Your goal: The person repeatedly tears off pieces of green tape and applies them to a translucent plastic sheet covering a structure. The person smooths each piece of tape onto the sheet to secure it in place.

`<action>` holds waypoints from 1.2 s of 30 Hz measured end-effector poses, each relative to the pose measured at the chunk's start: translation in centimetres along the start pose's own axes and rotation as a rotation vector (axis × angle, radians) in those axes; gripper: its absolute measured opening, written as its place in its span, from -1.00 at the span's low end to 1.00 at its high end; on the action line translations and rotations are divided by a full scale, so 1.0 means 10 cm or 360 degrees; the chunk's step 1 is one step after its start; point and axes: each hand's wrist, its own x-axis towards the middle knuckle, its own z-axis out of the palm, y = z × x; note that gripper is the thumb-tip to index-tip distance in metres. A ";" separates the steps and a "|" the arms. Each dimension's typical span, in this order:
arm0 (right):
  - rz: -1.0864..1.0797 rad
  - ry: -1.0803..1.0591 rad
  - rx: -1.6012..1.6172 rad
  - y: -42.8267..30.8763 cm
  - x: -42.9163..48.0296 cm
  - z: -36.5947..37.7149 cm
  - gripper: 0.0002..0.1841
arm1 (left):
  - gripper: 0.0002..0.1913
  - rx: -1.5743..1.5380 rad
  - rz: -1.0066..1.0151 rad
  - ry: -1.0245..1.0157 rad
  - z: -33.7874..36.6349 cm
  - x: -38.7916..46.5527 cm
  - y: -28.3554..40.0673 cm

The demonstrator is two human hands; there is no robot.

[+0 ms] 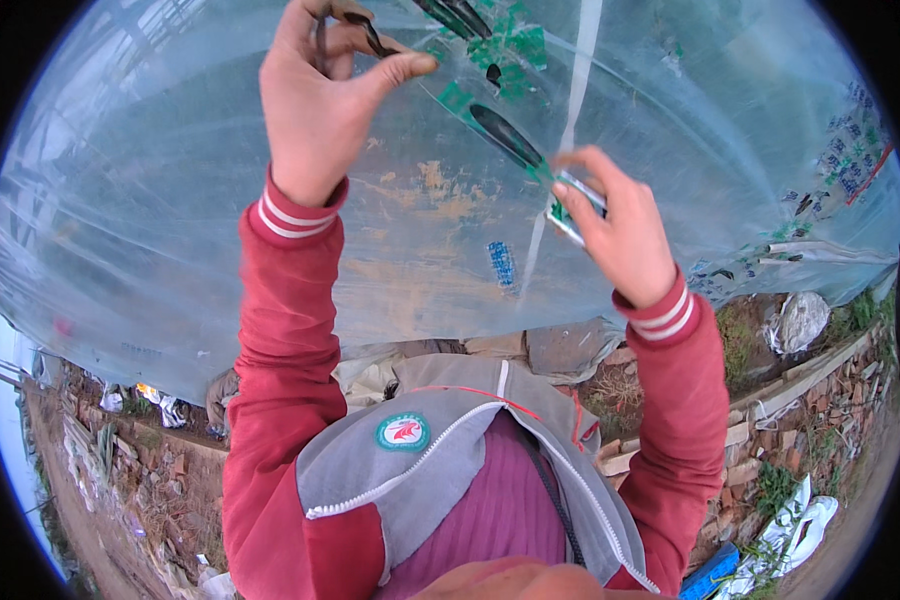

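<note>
My left hand [322,112] is raised at the top, its thumb and fingers pinching a dark, curled strip [371,34]. My right hand [607,217] grips a flat object with white edges [570,225], possibly a tape roll seen edge-on. From it a green adhesive-looking strip [461,105] with a long black oval patch [506,135] runs up towards my left thumb. Whether the left thumb also holds the strip's end is unclear. Behind both hands stretches a translucent plastic sheet [270,292]. More green pieces [514,45] with dark patches are stuck to it above.
A white band [581,67] runs down the sheet, with a blue printed mark [501,262] near it. Stones [570,345] lie along the sheet's lower edge. To the right are broken bricks [742,469], a white plastic bag [810,525] and a blue object [709,574].
</note>
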 end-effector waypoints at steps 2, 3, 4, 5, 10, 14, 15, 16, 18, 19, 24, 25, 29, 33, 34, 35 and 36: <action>-0.0101 -0.0052 -0.0032 0.03 0.16 -0.01 -0.65 | -0.54 0.0112 0.0020 0.0007 -0.09 -0.02 -0.02; -0.0063 -0.0023 0.0057 0.05 0.24 -0.02 -0.60 | -0.53 0.0175 0.0000 0.0049 -0.15 -0.06 -0.02; -0.0039 -0.0015 0.0102 0.07 0.32 -0.04 -0.55 | -0.53 0.0239 -0.0016 0.0089 -0.23 -0.09 0.00; -0.0036 0.0006 0.0128 0.08 0.40 -0.04 -0.47 | -0.52 0.0305 -0.0031 0.0126 -0.29 -0.12 0.01; 0.0086 -0.0206 0.0655 0.12 0.74 -0.05 -0.19 | -0.52 0.0194 0.0028 0.0252 -0.45 -0.06 -0.05; 0.0020 -0.0309 0.0985 0.08 0.93 -0.02 -0.14 | -0.55 0.0427 -0.0053 0.0333 -0.55 0.01 -0.03; -0.0019 -0.0289 0.1065 0.07 0.94 0.00 -0.15 | -0.56 0.0491 -0.0032 0.0280 -0.56 0.03 -0.02; 0.0013 -0.0329 0.1101 0.07 0.91 0.00 -0.11 | -0.57 0.0555 -0.0011 0.0231 -0.55 0.07 -0.01; 0.0147 -0.0331 0.0931 0.10 0.76 -0.01 -0.31 | -0.61 0.0555 0.0058 0.0193 -0.47 0.14 0.02; -0.0045 -0.0128 0.0856 0.11 0.64 0.05 -0.26 | -0.63 0.0488 0.0104 0.0196 -0.39 0.19 0.02; -0.0097 0.0406 0.0273 0.22 0.26 -0.01 -0.63 | -0.49 -0.0209 -0.0093 0.0167 0.16 0.27 0.06; -0.0060 0.0420 0.0254 0.23 0.23 -0.07 -0.67 | -0.51 -0.0225 -0.0081 0.0131 0.25 0.30 0.06; 0.0068 0.0394 -0.0055 0.21 0.17 -0.24 -0.76 | -0.58 -0.0138 -0.0117 0.0001 0.44 0.37 0.01; -0.0038 0.0394 -0.0352 0.22 0.28 -0.22 -0.72 | -0.60 -0.0059 -0.0080 -0.0096 0.53 0.61 -0.17; -0.0153 0.0429 -0.0393 0.24 0.36 -0.20 -0.71 | -0.59 -0.0085 -0.0071 -0.0123 0.53 0.70 -0.21; -0.0116 0.0470 -0.0390 0.28 0.43 -0.20 -0.63 | -0.59 -0.0112 -0.0061 -0.0150 0.53 0.78 -0.26; -0.0125 0.0512 -0.0379 0.32 0.51 -0.20 -0.54 | -0.58 0.0063 -0.0055 -0.0230 0.48 0.86 -0.30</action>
